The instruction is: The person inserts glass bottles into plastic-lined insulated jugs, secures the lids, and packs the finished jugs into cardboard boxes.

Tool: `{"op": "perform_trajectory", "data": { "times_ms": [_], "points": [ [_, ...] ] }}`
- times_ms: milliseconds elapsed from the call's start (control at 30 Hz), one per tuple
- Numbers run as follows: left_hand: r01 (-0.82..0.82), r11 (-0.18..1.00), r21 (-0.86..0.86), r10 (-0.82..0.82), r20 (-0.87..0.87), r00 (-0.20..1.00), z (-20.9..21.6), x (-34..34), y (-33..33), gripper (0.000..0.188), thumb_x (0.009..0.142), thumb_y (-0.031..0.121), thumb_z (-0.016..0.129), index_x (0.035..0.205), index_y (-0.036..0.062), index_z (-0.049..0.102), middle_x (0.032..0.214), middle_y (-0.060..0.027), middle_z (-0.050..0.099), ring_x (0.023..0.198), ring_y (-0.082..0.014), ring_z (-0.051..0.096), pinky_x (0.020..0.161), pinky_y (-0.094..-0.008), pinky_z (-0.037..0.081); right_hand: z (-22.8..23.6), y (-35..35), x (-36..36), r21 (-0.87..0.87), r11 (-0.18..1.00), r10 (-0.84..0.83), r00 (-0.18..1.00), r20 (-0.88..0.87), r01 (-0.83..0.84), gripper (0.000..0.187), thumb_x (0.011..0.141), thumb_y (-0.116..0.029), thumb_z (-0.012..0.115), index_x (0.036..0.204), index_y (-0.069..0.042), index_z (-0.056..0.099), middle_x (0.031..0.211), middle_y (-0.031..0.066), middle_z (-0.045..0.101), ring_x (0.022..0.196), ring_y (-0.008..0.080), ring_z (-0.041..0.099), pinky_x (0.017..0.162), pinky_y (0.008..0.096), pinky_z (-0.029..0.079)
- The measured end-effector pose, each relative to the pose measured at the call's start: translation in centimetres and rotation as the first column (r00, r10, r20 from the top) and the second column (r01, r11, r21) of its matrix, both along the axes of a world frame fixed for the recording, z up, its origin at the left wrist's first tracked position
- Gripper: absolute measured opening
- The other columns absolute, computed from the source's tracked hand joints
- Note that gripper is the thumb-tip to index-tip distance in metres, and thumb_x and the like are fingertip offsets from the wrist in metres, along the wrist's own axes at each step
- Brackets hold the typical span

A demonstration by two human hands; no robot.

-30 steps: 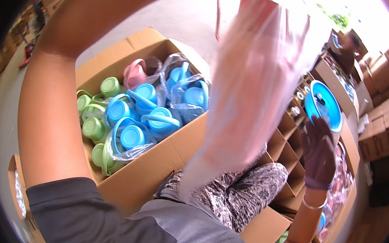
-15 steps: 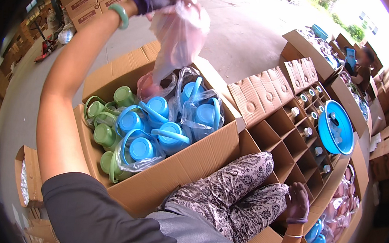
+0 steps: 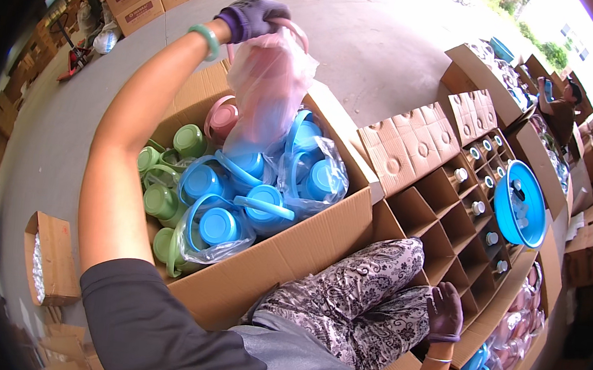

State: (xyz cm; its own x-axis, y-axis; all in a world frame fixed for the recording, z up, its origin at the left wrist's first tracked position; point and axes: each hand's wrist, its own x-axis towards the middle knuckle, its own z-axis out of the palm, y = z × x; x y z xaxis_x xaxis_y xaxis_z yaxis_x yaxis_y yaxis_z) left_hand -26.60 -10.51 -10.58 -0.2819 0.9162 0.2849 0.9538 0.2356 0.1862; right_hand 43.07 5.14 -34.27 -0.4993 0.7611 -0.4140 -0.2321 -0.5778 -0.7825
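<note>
Biggest thing on my head feed is the grey floor [image 3: 386, 45], and on it, front and centre, sits a big cardboard box [image 3: 320, 238] full of cups. Right up against it I've got a divided carton [image 3: 457, 224], some cells filled, with a patterned trouser leg [image 3: 355, 278] just in front. A blue basin [image 3: 531, 205] sits at the carton's far right edge with small clear bits inside. The one that matters to me is the pink bagged cup [image 3: 267, 73]: it's hanging upright over the back of the big box, with blue showing through the lower bag, and I honestly can't tell if its bottom touches the cups below. My left hand [image 3: 260, 20], in a purple-grey glove, has its fingers curled around the pink handle up top. My right hand [image 3: 444, 314], gloved too, is beside the carton near the knee, fingers extended, nothing in it that I can see. Down in the box it's blue cups [image 3: 219, 226] in the middle, green cups [image 3: 160, 202] on the left. Smallest stuff: white bottle caps [image 3: 478, 207] in the carton and a green bangle [image 3: 205, 42] on my left wrist.
</note>
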Motion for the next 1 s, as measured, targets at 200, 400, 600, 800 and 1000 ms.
{"op": "perform_trajectory", "data": {
  "times_ms": [200, 400, 600, 800, 1000],
  "points": [
    [-0.193, 0.957, 0.217, 0.237, -0.196, 0.952, -0.6, -3.5, 3.4, 0.020, 0.084, 0.025, 0.065, 0.103, 0.0166, 0.067, 0.096, -0.0126, 0.069, 0.090, -0.0336, 0.066, 0.078, -0.0402, 0.052, 0.1, -2.2, -0.9, 0.017, 1.000, 0.022, 0.998, 0.053, -0.022, 0.042, 0.097, -0.028, 0.055, 0.134, -0.007, 0.053, 0.131, 0.0077, 0.058, 0.120, 0.0242, 0.055, 0.100, 0.0415, 0.045],
    [-0.002, 0.950, 0.311, 0.065, -0.192, 0.979, -4.9, -5.9, 2.6, 0.025, 0.082, 0.021, 0.068, 0.107, 0.0157, 0.067, 0.094, -0.0148, 0.070, 0.087, -0.0340, 0.067, 0.078, -0.0399, 0.054, -2.5, -2.8, 3.4, -0.030, 0.997, -0.071, 0.997, -0.007, 0.071, 0.044, 0.103, -0.030, 0.043, 0.139, -0.007, 0.051, 0.140, 0.0098, 0.055, 0.126, 0.0268, 0.053, 0.102, 0.0404, 0.047],
    [-0.093, 0.935, -0.343, 0.043, -0.152, 0.987, -13.4, -6.4, 2.3, 0.031, 0.080, 0.030, 0.068, 0.109, 0.0179, 0.066, 0.099, -0.0114, 0.069, 0.097, -0.0284, 0.066, 0.098, -0.0471, 0.044, -2.3, -2.2, 2.2, -0.009, 0.999, -0.048, 0.998, -0.029, 0.047, 0.043, 0.102, -0.028, 0.045, 0.138, -0.006, 0.052, 0.139, 0.0110, 0.055, 0.124, 0.0280, 0.055, 0.102, 0.0404, 0.048],
    [-0.316, 0.722, -0.615, 0.130, -0.328, 0.936, -23.5, -3.7, 0.3, 0.038, 0.082, 0.036, 0.067, 0.118, 0.0235, 0.063, 0.112, -0.0049, 0.069, 0.114, -0.0269, 0.061, 0.113, -0.0582, 0.027, -2.5, -2.8, 1.6, 0.028, 0.998, -0.047, 0.991, -0.124, 0.051, 0.042, 0.102, -0.028, 0.044, 0.136, -0.005, 0.054, 0.137, 0.0120, 0.058, 0.123, 0.0283, 0.056, 0.103, 0.0418, 0.047],
    [0.242, 0.894, -0.376, -0.411, -0.477, 0.777, -24.2, 1.2, 1.3, 0.023, 0.079, 0.026, 0.067, 0.102, 0.0274, 0.070, 0.146, -0.0057, 0.044, 0.141, -0.0307, 0.032, 0.116, -0.0628, 0.012, -2.3, -4.2, 1.1, 0.034, 0.976, -0.215, 0.975, -0.053, 0.217, 0.040, 0.102, -0.030, 0.049, 0.133, -0.006, 0.056, 0.133, 0.0092, 0.060, 0.118, 0.0257, 0.058, 0.104, 0.0408, 0.046]
  ]
}}
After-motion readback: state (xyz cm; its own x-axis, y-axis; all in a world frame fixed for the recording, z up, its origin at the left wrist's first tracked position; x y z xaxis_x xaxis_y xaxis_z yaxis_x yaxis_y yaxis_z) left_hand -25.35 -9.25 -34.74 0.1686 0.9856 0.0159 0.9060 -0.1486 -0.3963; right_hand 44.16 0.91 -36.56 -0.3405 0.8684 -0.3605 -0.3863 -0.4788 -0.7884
